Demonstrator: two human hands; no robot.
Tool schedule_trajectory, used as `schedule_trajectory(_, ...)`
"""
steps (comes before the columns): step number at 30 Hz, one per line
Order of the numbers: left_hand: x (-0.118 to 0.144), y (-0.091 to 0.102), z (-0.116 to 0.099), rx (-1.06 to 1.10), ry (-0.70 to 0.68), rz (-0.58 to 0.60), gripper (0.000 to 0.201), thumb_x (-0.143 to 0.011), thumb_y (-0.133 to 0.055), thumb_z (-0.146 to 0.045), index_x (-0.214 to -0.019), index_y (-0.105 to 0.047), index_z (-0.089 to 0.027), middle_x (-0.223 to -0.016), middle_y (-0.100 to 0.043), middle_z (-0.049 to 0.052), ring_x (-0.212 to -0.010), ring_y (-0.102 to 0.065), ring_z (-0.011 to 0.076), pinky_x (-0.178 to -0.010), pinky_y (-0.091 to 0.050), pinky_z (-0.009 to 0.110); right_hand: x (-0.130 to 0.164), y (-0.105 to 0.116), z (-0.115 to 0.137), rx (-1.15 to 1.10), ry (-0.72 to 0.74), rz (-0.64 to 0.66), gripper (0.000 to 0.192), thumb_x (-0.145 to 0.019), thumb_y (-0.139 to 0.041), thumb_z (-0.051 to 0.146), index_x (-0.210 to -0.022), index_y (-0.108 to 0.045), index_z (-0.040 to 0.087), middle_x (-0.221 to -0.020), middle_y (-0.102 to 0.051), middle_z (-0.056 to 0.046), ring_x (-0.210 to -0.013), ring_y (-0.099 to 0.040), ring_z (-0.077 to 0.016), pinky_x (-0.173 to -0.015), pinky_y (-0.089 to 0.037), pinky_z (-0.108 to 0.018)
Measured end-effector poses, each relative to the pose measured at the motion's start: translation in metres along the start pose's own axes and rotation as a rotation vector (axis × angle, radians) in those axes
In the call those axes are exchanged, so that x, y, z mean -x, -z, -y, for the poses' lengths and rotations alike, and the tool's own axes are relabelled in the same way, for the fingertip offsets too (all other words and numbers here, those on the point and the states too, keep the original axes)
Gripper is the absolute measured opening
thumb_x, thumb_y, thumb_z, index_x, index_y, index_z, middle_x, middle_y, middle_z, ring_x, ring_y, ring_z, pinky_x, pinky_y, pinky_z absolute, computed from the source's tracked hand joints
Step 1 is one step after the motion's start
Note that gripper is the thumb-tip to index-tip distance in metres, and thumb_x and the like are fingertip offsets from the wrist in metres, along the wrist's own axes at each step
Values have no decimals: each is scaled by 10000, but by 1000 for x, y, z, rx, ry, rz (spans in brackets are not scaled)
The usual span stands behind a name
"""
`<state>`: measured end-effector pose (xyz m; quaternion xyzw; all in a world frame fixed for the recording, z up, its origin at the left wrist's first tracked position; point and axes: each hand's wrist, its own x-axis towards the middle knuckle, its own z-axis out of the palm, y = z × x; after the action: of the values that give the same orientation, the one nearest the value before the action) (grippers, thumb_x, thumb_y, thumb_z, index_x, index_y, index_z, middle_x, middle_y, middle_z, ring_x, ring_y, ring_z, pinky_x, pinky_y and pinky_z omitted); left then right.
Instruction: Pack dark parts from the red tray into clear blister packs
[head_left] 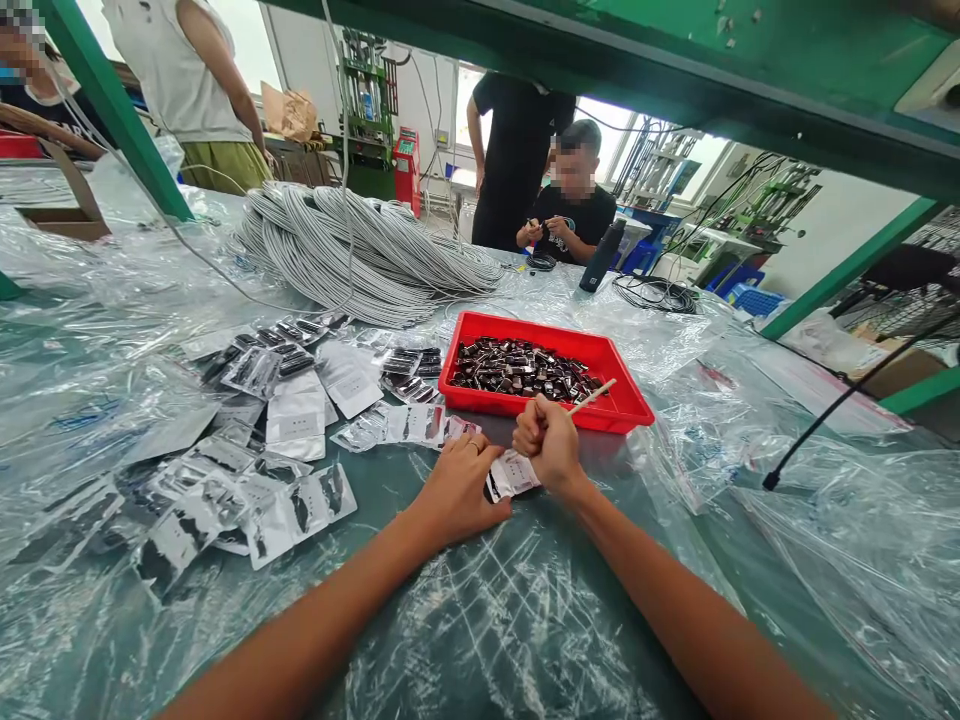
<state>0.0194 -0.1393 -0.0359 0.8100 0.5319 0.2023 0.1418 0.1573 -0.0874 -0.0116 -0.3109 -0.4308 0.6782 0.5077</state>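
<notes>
Head view: two hands, left hand pinning one pouch, right hand fisting one stick.

Factory assembly hall: green-framed workbench is sheeted in plastic; cable coils, tray of small parts, sealed pouches are laid out; machines are ranged behind.

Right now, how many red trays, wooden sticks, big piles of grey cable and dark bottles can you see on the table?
Red tray: 1
Wooden stick, held in the right hand: 1
Grey cable pile: 1
Dark bottle: 1
Total: 4
</notes>
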Motion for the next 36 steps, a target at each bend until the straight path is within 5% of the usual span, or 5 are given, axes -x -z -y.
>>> schedule_trajectory(4,3,0,-5,-44,-3,-12,446,-716,-673,-324,-1124,-599,-159,-1120,-608,147,-1158,-530,360,-998,-402,508,-11,2,-8,-16,87,-76,490,-766,-572,518,-452,-346,217,-392,-211,99,-334,-125,-45,-356,-124,-209)
schedule_trajectory(15,2,0,-2,15,15,-20,319,-764,-704,-407,-982,-633,-185,-1036,-612,111,-1041,-572,323,-940,-420,484,5,-6,-18,83,84,-25,492,-758,-586,513,-435,-374,207,-397,-273,84,-339,-187,-38,-369,-133,-209)
schedule_trajectory(21,3,4,-3,-39,19,-7,356,-765,-691,-419,-1024,-632,-181,-1038,-604,116,-1049,-566,324,-941,-422,475,12,6,7,134,-275,221,448,-792,-557,429,-448,-370,212,-387,-204,105,-322,-122,-36,-354,-98,-201)
schedule_trajectory(28,4,10,-18,-237,74,50,487,-774,-637,-503,-1079,-609,-125,-1104,-597,199,-1118,-527,395,-939,-411,510,-5,21,8,-23,43,-50,489,-846,-521,466,-475,-324,215,-410,-183,102,-354,-94,-52,-362,-122,-201)
schedule_trajectory(36,-4,-3,-12,-139,55,32,400,-814,-647,-459,-1092,-633,-172,-1092,-576,143,-1041,-563,340,-911,-427,470,-8,4,-17,18,131,-92,504,-738,-583,551,-447,-338,221,-397,-230,96,-342,-139,-46,-364,-123,-207)
